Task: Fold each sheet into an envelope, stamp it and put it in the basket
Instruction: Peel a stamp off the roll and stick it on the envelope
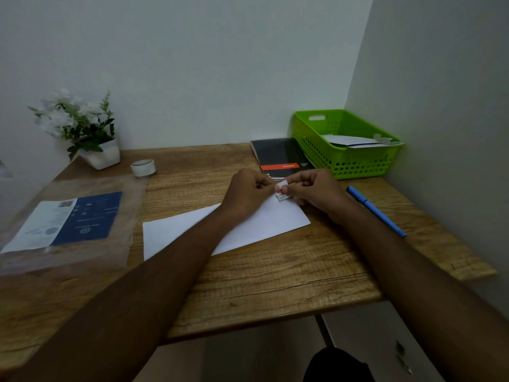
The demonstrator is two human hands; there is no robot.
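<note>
The envelope (275, 221) lies flat on the table (275, 271), around the middle of the frame. It sits right under both hands, and the left forearm crosses over its middle. The hands meet just above its upper right corner. The left hand (248, 188) and right hand (316, 188) both pinch a tiny white stamp (283, 185) between thumb and fingertips, with the other fingers curled in. Another small bit of paper (281, 198) shows just below that, at the envelope's edge; can't tell if it's part of the same piece.

The green basket (344, 164) is in the upper right with folded paper already in it, and a notebook (278, 155) sits beside it. A blue pen (374, 210) lies at right. The tape (143, 167), a plant (80, 125) and a plastic packet (68, 219) are off to the left.
</note>
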